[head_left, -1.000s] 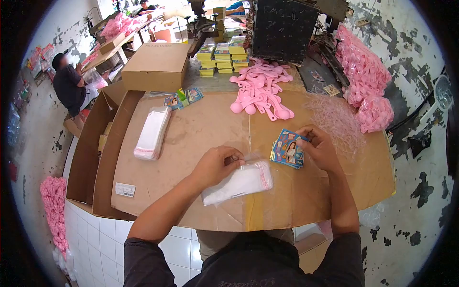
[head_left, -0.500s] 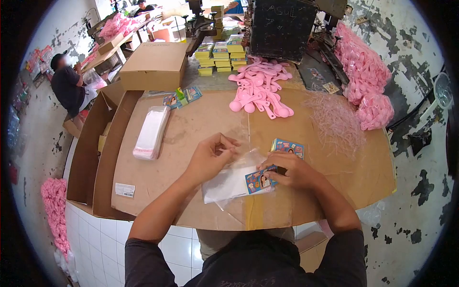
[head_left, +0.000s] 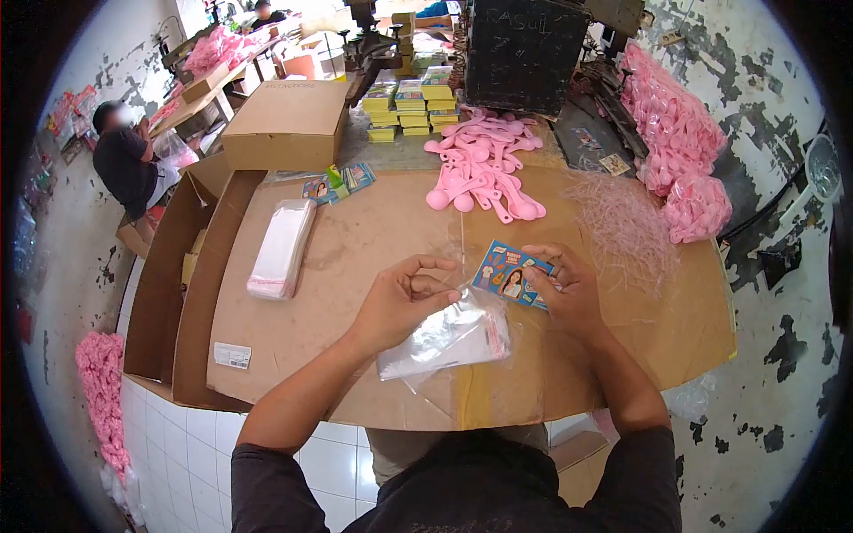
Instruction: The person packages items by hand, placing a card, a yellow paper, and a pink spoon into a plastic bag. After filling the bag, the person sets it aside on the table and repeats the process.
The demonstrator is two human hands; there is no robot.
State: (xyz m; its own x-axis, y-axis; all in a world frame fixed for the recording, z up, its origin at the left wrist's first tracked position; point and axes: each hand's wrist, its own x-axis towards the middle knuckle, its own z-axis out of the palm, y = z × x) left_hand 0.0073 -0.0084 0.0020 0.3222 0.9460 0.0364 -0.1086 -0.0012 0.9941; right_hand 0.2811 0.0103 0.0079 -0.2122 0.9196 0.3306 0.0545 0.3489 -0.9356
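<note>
My left hand [head_left: 402, 300] pinches the open edge of a clear plastic bag [head_left: 449, 338] that lies on top of a stack of such bags on the cardboard work surface [head_left: 355, 231]. My right hand [head_left: 564, 289] holds a blue printed card [head_left: 508, 275] just right of the bag's mouth, tilted toward it. Whether more cards lie under the hand is hidden.
A pile of pink plastic spoons [head_left: 484, 169] lies behind my hands. Another stack of clear bags [head_left: 283, 247] sits at left, loose cards [head_left: 338, 182] and a closed carton [head_left: 289, 123] beyond it. Bagged pink goods [head_left: 675, 133] fill the right side. A person [head_left: 124, 160] sits far left.
My right hand lifted from the bag stack and moved up and right, carrying a card to the bag's mouth. My left hand pulled the bag's edge up a little.
</note>
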